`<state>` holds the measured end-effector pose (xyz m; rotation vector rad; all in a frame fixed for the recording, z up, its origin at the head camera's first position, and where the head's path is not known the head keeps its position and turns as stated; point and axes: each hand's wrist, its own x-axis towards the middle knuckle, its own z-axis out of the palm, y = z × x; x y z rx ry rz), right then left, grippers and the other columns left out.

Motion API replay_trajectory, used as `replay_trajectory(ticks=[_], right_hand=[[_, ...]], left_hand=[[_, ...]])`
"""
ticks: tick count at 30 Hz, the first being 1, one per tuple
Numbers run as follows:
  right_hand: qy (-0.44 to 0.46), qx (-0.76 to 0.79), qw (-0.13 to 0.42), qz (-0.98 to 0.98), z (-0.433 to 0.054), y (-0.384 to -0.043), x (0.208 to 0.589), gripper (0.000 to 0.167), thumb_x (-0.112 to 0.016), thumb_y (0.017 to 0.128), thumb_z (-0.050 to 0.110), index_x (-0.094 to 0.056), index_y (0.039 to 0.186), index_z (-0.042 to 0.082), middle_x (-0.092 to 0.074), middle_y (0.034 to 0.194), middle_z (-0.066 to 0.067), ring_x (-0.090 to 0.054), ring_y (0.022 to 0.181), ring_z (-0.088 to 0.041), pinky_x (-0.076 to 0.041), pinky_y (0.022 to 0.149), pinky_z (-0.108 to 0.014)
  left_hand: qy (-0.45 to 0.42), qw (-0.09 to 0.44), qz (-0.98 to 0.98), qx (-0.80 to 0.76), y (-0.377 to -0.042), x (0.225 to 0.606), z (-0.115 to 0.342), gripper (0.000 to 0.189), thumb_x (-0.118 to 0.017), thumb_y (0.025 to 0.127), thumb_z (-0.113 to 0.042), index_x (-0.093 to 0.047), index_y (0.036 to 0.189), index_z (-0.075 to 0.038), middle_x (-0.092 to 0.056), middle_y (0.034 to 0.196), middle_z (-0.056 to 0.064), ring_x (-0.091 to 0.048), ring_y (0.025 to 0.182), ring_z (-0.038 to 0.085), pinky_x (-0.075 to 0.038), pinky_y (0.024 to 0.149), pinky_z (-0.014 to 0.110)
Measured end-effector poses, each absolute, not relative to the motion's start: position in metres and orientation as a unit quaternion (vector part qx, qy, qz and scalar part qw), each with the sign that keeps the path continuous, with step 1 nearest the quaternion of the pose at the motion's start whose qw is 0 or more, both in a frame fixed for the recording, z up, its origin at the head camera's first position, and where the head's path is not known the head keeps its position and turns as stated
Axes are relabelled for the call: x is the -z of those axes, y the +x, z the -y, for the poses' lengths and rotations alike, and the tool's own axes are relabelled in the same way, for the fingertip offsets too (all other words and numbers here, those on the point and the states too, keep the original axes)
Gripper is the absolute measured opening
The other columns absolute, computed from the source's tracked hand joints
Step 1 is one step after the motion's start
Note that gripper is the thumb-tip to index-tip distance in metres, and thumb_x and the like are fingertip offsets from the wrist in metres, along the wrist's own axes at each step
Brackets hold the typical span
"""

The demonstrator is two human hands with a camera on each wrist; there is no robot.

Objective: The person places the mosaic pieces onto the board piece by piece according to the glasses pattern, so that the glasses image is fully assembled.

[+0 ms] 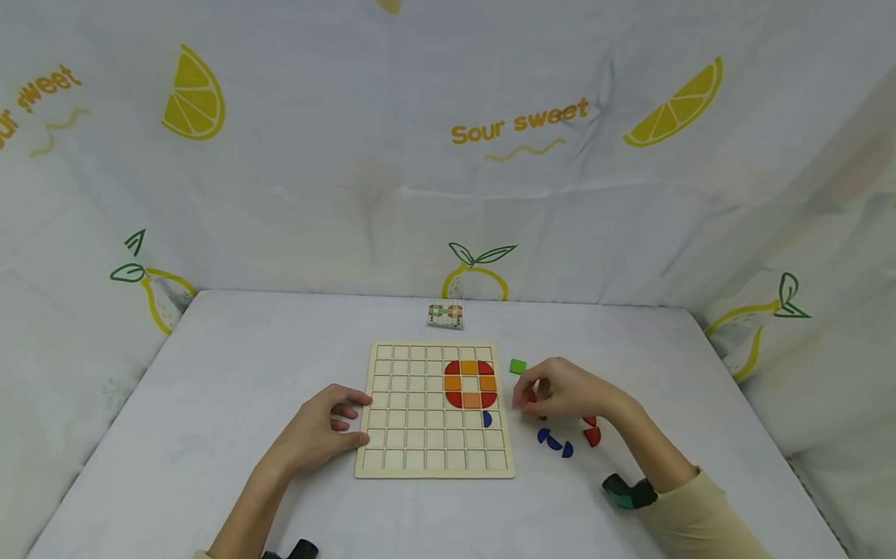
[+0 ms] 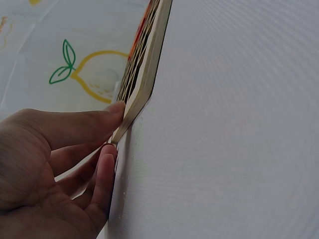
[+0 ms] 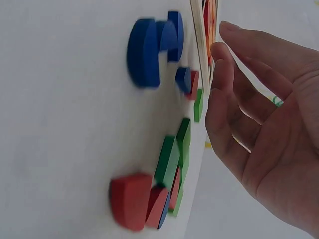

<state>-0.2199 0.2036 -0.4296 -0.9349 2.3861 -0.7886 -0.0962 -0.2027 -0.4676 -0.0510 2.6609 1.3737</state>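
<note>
A wooden grid board (image 1: 404,436) lies flat with a ring of red quarter-round pieces (image 1: 454,398) and orange squares (image 1: 468,368) at its upper right. One blue half-round piece (image 1: 487,419) sits below the ring. My left hand (image 1: 321,428) rests against the board's left edge, thumb and fingertips touching it in the left wrist view. Beside the right edge, my right hand (image 1: 563,389) hovers over loose pieces, its fingers bent loosely. In the right wrist view, a gap shows between thumb and index finger, with no piece visible there. The hand partly hides some pieces in the head view.
Loose blue half-rounds (image 1: 554,443) and red pieces (image 1: 592,436) lie right of the board. A green square (image 1: 518,366) lies by its upper right corner. Several green pieces (image 3: 167,162) lie near red ones. A small pattern card (image 1: 445,313) stands behind the board.
</note>
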Motion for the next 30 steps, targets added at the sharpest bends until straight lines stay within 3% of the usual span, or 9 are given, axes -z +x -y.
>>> replay_trajectory(ticks=[6, 11, 23, 30], right_hand=[[-0.314, 0.290, 0.235, -0.873, -0.221, -0.219, 0.431, 0.015, -0.089, 0.090, 0.016, -0.081, 0.103, 0.015, -0.078, 0.104, 0.001, -0.062, 0.076, -0.010, -0.056, 0.070, -0.021], [-0.297, 0.287, 0.232, -0.881, -0.230, -0.219, 0.433, 0.020, -0.090, 0.088, 0.016, -0.080, 0.104, 0.014, -0.074, 0.097, 0.000, -0.058, 0.070, -0.010, -0.051, 0.062, -0.020], [-0.284, 0.278, 0.219, -0.891, -0.238, -0.222, 0.441, 0.023, -0.093, 0.085, 0.023, -0.080, 0.104, 0.018, -0.070, 0.089, 0.002, -0.059, 0.078, -0.013, -0.052, 0.064, -0.021], [-0.288, 0.281, 0.222, -0.888, -0.240, -0.222, 0.443, 0.022, -0.093, 0.086, 0.023, -0.079, 0.102, 0.019, -0.068, 0.091, 0.002, -0.056, 0.074, -0.011, -0.049, 0.062, -0.020]], left_hand=[[-0.018, 0.073, -0.887, -0.456, -0.096, 0.468, 0.202, 0.052, -0.094, 0.081, -0.007, -0.073, 0.129, -0.013, -0.070, 0.125, 0.006, -0.067, 0.107, 0.017, -0.058, 0.094, 0.036], [-0.020, 0.073, -0.887, -0.455, -0.096, 0.467, 0.202, 0.052, -0.094, 0.082, -0.007, -0.073, 0.129, -0.013, -0.070, 0.124, 0.006, -0.067, 0.106, 0.017, -0.058, 0.094, 0.037], [-0.018, 0.071, -0.886, -0.457, -0.095, 0.467, 0.202, 0.052, -0.094, 0.081, -0.008, -0.073, 0.129, -0.013, -0.070, 0.124, 0.006, -0.067, 0.107, 0.017, -0.058, 0.095, 0.036], [-0.018, 0.072, -0.884, -0.461, -0.095, 0.466, 0.202, 0.052, -0.094, 0.082, -0.008, -0.073, 0.129, -0.013, -0.070, 0.124, 0.006, -0.067, 0.107, 0.017, -0.058, 0.094, 0.036]])
